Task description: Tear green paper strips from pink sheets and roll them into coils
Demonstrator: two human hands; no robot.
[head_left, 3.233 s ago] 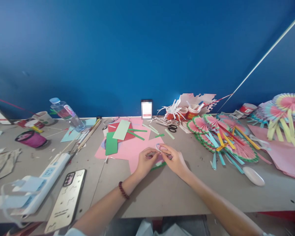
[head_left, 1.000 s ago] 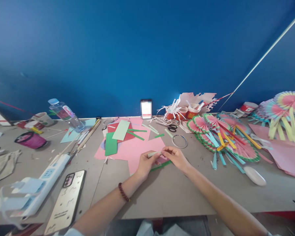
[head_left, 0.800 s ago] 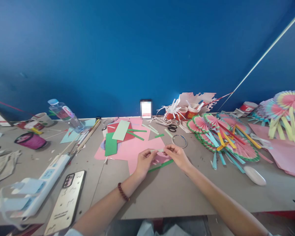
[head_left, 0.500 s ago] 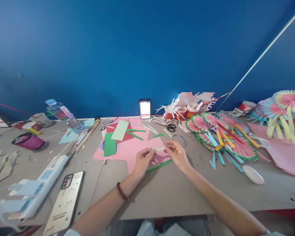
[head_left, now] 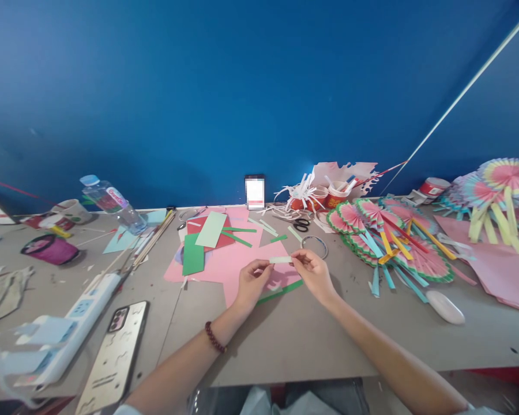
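Note:
A short pale green paper strip (head_left: pixel 281 260) is stretched between my two hands, a little above the pink paper (head_left: pixel 237 262). My left hand (head_left: pixel 253 282) pinches its left end, and my right hand (head_left: pixel 313 272) pinches the right end between thumb and fingers. Below the hands, a dark green strip (head_left: pixel 281 292) lies slantwise along the pink paper's near edge. Off to the left, a green card (head_left: pixel 193 255) and a pale green card (head_left: pixel 211 229) overlap a red sheet (head_left: pixel 229 242). Black-handled scissors (head_left: pixel 301 225) and a roll of tape (head_left: pixel 324 248) lie beyond my right hand.
Pleated paper fans (head_left: pixel 428 256) and a white computer mouse (head_left: pixel 445 307) are at right. On the left are a power strip (head_left: pixel 80 323), a phone (head_left: pixel 115 357), wooden sticks (head_left: pixel 154 239) and a tilted water bottle (head_left: pixel 116 202). Another phone (head_left: pixel 255 193) leans on the blue wall.
Both hands stay in nearly the same place. The pale green strip has turned so that its face shows more fully, and my right fingers have lowered slightly.

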